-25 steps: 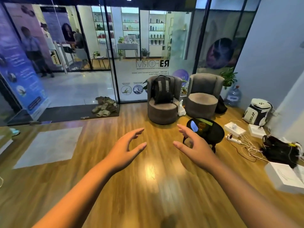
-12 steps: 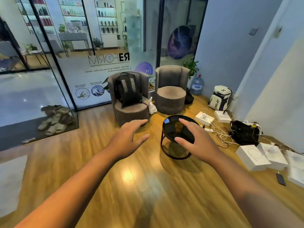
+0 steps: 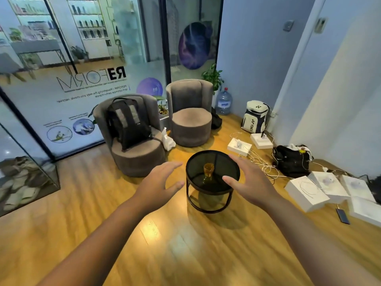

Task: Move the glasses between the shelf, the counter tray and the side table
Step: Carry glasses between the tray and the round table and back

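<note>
One amber glass [image 3: 208, 169] stands upright near the middle of the round black side table [image 3: 223, 162], alone on the dark top. Its foot blurs into the tinted surface, so the base is hard to make out.

Both hands hover in front of the table, holding nothing. The left hand [image 3: 159, 182] is spread, fingers straight and pointing at the table's left rim, apart from it. The right hand [image 3: 248, 180] is spread too, palm down; its fingers overlap the table's right edge in this view, and whether they touch it cannot be told. Neither hand reaches the glass.

Behind, two grey armchairs [image 3: 190, 114]; a black backpack [image 3: 127, 122] sits on the left one. Right of the table, white boxes [image 3: 307, 193], tangled cables [image 3: 263, 164] and a black bag [image 3: 291, 159] lie on the wooden floor. The shelf and tray are out of frame.

Against half a second ago, the table sits closer and more central, the glass reads clearly instead of as a blur, and the right hand no longer covers the tabletop.
</note>
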The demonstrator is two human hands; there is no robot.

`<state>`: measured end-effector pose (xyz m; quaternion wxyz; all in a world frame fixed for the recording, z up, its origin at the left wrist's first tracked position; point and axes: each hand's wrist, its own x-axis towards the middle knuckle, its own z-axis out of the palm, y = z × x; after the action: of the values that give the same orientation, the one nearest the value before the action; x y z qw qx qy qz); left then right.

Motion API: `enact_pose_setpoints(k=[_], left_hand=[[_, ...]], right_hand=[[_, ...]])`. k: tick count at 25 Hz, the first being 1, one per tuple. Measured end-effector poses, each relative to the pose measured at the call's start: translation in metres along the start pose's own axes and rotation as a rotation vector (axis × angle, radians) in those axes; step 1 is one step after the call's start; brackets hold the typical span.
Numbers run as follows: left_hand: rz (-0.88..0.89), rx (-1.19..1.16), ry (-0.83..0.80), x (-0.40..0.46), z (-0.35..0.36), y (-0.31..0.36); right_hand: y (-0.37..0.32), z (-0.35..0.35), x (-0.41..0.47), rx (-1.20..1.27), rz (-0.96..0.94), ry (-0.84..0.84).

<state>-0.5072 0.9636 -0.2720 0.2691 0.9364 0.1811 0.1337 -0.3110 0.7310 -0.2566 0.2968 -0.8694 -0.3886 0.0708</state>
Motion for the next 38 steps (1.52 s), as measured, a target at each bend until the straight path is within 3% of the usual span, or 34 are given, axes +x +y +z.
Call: enact_pose_setpoints(k=[11,22,30,38], left_hand=[[-0.009,-0.046,-0.143,0.226,0.069,-0.031],[0.035,-0.124,-0.324,0.424,0.148,-0.115],[0.075,-0.147,-0.527,0.56,0.2,-0.207],[-0.001,-0.188,-0.72,0.602,0.323,-0.283]], right_hand=[[0.107,0.002,0.185,-0.03,0.065,-0.057],[0.182,0.047,0.33,0.016,0.268,-0.091],[0.223,0.117,0.433,0.07,0.509,-0.133],[0.292,0.223,0.471,0.244,0.695,-0.136]])
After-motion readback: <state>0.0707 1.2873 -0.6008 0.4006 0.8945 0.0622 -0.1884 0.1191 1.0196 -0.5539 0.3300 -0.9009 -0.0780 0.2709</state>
